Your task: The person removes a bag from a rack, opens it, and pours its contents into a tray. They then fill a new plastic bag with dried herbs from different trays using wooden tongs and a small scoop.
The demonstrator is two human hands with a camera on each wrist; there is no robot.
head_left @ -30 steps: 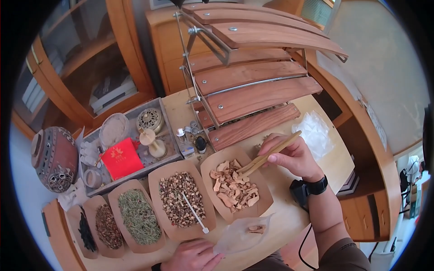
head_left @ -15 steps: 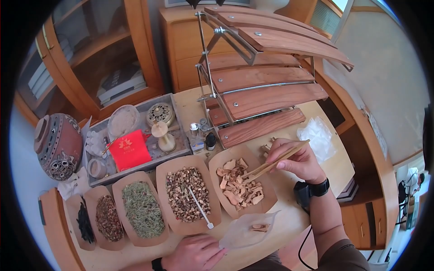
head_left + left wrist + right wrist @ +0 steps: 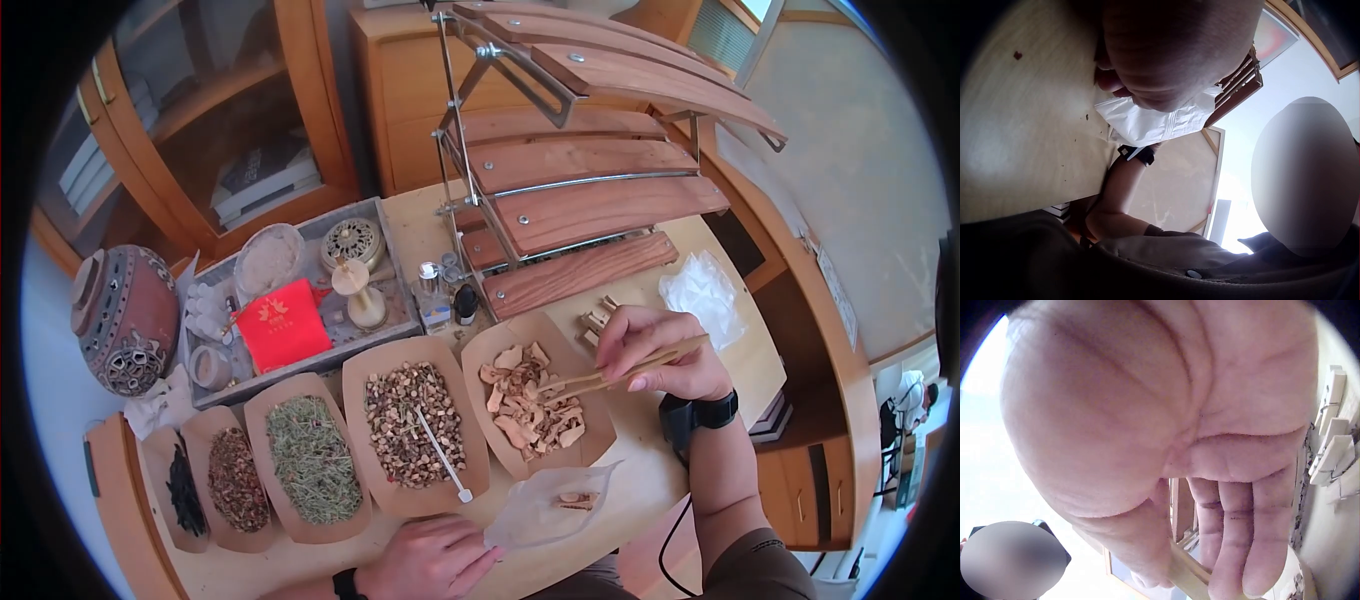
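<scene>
My right hand (image 3: 672, 355) pinches a pair of wooden tweezers (image 3: 582, 384) between thumb and fingers. Their tips reach into a brown paper tray (image 3: 592, 440) of pale, dried wood-like slices (image 3: 528, 425). In the right wrist view, the palm hides most of the tweezers (image 3: 1188, 575). My left hand (image 3: 428, 560) rests low at the table's front edge and pinches the edge of a translucent white pouch (image 3: 530, 512). A few slices (image 3: 577, 500) show in the pouch. The left wrist view has the pouch (image 3: 1154, 122) beside the left hand (image 3: 1172, 56).
More paper trays to the left hold chopped roots (image 3: 415, 440) with a small white scoop (image 3: 440, 450), green herb (image 3: 310, 460), and brown and black pieces. Behind stand a grey tray (image 3: 400, 270), a slatted wooden rack (image 3: 600, 205), clothespins (image 3: 1333, 450) and a clear plastic bag (image 3: 702, 300).
The right hand has shifted rightward with the tweezers, which now lie flatter, tips still over the slices. The left hand keeps its place at the pouch. The head view has shifted slightly.
</scene>
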